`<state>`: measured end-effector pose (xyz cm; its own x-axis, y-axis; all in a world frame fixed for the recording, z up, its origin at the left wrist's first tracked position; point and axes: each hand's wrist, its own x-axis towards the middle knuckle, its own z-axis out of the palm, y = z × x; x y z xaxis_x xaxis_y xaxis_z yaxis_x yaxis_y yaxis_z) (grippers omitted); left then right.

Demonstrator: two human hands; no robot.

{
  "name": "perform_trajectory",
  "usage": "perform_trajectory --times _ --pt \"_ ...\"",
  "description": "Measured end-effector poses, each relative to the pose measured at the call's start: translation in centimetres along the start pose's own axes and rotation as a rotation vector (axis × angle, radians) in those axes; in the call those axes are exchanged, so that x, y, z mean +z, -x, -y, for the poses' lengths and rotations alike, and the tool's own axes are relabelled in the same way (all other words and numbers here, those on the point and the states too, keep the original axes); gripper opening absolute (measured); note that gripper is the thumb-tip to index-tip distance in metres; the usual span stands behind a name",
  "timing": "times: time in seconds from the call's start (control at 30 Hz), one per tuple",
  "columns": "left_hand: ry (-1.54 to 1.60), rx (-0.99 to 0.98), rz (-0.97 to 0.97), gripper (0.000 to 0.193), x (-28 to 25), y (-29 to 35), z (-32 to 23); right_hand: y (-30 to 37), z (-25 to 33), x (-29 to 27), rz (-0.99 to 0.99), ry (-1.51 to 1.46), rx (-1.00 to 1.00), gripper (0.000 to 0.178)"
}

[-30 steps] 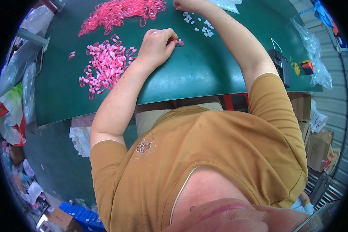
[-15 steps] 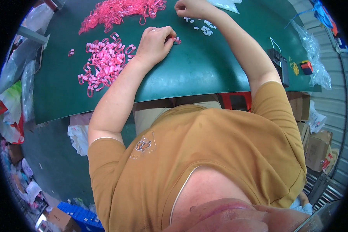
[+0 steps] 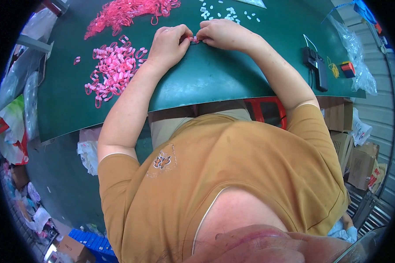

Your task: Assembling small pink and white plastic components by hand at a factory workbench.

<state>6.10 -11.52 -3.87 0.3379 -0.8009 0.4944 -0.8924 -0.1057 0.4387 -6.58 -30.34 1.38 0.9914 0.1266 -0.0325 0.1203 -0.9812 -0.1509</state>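
Observation:
My left hand (image 3: pixel 167 45) is closed in a pinch on a small pink plastic loop (image 3: pixel 195 40) with pale pieces on it. From the other side my right hand (image 3: pixel 223 34) meets it, fingers pinched together at the loop's edge; whatever they hold is hidden. Small white oval pieces (image 3: pixel 231 18) lie scattered just beyond my right hand. Left of my left forearm is a heap of pink loops with white pieces attached (image 3: pixel 114 72). Farther off, a larger pile holds bare pink loops (image 3: pixel 126 14).
The green tabletop (image 3: pixel 206 74) has its near edge at my waist. One loop (image 3: pixel 77 60) lies apart at far left. A clear bag (image 3: pixel 253 3) sits at the back. On the right are a black device (image 3: pixel 315 68), yellow bands (image 3: pixel 333 68), a red-and-blue block (image 3: pixel 348 69) and plastic wrap (image 3: pixel 357 57).
My right hand has come from the white pieces to the loop in my left hand, and the two hands now meet. Some white pieces have shifted and spread to the right.

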Motion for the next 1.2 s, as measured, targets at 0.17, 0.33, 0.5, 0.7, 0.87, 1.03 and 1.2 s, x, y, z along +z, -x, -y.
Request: perform_trajectory --times 0.17,0.33,0.5,0.7,0.87,1.03,1.2 --pt "-0.009 0.028 -0.011 0.008 -0.1 0.3 0.2 0.5 0.9 -1.0 0.064 0.111 -0.008 0.019" --pt "-0.008 0.063 -0.022 0.007 0.0 0.4 0.2 1.0 -0.8 0.3 -0.115 -0.638 0.151 0.018" --pt "-0.111 0.085 -0.057 0.007 0.3 0.5 -0.1 0.8 -0.3 2.1 -0.262 -0.476 0.030 0.018" --pt "-0.093 0.049 -0.039 0.006 0.1 0.5 -0.3 0.7 0.4 2.6 -0.233 -0.302 0.001 0.016" --pt "-0.068 0.032 -0.022 0.006 0.1 0.5 -0.2 1.1 0.8 3.0 -0.306 -0.322 -0.014 0.015" --pt "-0.060 0.042 -0.040 0.007 0.2 0.4 0.0 1.0 1.0 2.3 -0.399 -0.393 0.002 0.015" --pt "-0.067 0.026 -0.032 0.007 0.3 0.4 0.0 0.3 0.6 2.7 -0.348 -0.318 -0.008 0.016"
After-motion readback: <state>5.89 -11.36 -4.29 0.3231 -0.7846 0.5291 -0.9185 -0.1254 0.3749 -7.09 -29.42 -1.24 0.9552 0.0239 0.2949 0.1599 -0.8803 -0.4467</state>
